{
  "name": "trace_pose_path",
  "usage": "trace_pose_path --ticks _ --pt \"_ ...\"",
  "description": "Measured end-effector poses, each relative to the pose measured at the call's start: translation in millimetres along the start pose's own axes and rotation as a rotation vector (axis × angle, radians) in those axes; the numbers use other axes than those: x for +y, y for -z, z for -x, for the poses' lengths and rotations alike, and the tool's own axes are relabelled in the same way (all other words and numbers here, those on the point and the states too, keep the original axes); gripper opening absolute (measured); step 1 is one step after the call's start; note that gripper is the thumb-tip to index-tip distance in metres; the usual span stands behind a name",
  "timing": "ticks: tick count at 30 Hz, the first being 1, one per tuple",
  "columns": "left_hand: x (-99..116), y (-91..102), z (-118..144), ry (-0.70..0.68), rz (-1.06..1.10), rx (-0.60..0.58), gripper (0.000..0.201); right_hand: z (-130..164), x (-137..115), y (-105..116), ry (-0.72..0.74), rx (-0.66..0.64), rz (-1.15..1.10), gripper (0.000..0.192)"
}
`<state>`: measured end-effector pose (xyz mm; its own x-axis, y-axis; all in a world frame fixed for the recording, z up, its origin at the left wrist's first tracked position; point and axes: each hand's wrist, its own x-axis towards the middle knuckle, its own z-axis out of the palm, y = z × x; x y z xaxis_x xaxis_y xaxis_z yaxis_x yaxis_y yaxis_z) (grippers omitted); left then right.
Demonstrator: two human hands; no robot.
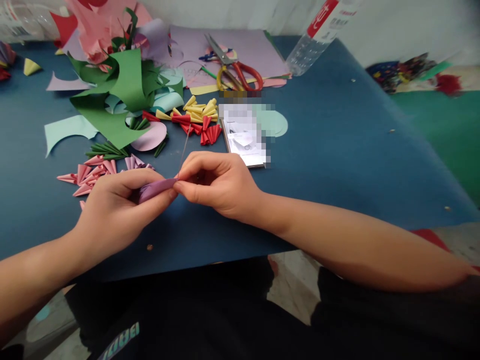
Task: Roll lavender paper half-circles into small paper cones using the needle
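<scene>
My left hand is closed around a piece of purple paper that looks curled or folded, partly hidden by the fingers. Thumb and forefinger of my right hand pinch the right end of this paper. A thin straight rod or needle rises from between the right fingertips; its lower end is hidden. Just beyond my left hand lie several pink paper cones and purple paper cones. Green paper cones, red paper cones and yellow paper cones lie farther back.
Green paper offcuts and a pale purple disc lie at the back left of the blue table. Scissors rest on purple sheets. A phone, pale green discs and a plastic bottle are to the right.
</scene>
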<state>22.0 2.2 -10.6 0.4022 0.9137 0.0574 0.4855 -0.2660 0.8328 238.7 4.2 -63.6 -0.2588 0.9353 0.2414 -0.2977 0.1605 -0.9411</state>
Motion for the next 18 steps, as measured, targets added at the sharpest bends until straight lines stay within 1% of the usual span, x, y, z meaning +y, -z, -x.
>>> trace_pose_path --ticks 3,6,9,14,18 --pt "-1.7 -1.8 1.5 0.026 -0.021 0.018 0.022 0.1 -4.5 -1.1 -0.081 0.027 -0.008 0.026" --pt "-1.3 -3.5 2.9 0.031 -0.04 0.039 0.022 -0.1 -7.5 -2.5 -0.154 0.038 -0.079 0.028" --pt "0.8 -5.3 3.2 0.047 -0.058 0.033 0.024 -0.1 -8.7 -3.3 -0.209 0.032 -0.125 0.03" --pt "2.9 -4.7 1.4 0.1 -0.002 0.013 0.026 -1.0 -6.6 -2.4 -0.21 0.021 -0.126 0.033" --pt "0.7 -0.5 -0.2 0.163 0.084 -0.049 0.032 -3.3 -6.2 -0.5 -0.193 0.005 -0.094 0.034"
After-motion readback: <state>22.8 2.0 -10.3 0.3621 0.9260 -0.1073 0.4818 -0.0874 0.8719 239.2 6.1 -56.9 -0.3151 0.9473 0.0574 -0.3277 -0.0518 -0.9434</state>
